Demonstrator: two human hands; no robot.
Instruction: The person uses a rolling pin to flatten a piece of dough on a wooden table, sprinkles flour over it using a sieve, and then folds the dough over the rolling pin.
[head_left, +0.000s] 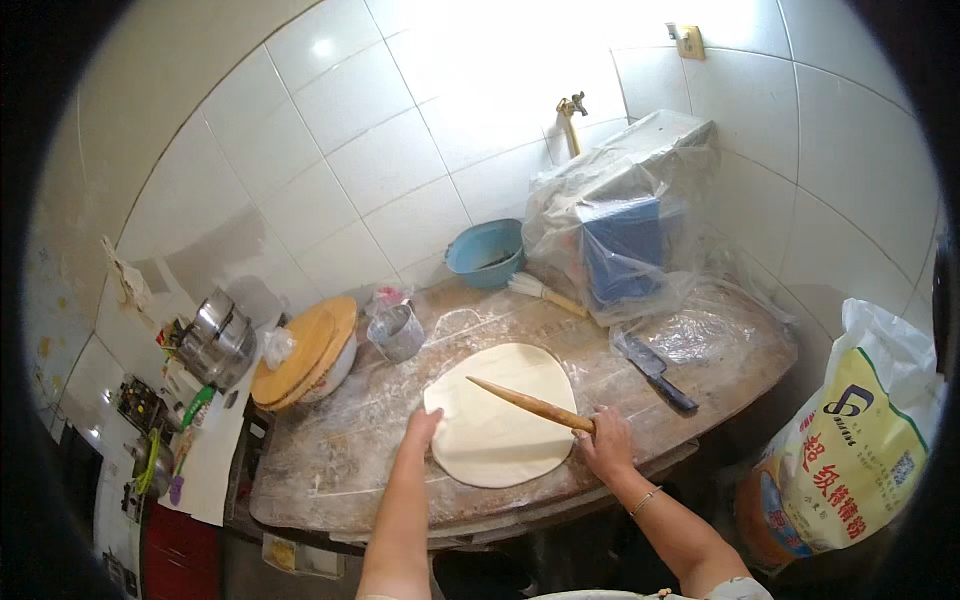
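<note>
Right hand [608, 443] closed around the near end of a wooden rolling pin [530, 404], fingers wrapped on it; pin angled up and away over a round sheet of pale dough [500, 415]. Left hand [422, 425] with fingers loosely extended, tips touching the left edge of the dough, gripping nothing. Dough spread flat near the front of a floured wooden table [340, 460]. Just behind it, a small metal cup [397, 333], contents hard to make out. Left of that, a white bowl [335, 370] covered by round wooden boards [305, 352]. Further back, a blue basin [487, 252], apparently empty. Cleaver [655, 372] lying to the right; plastic-draped machine [625, 225] behind; printed sack [850, 450] at far right.
</note>
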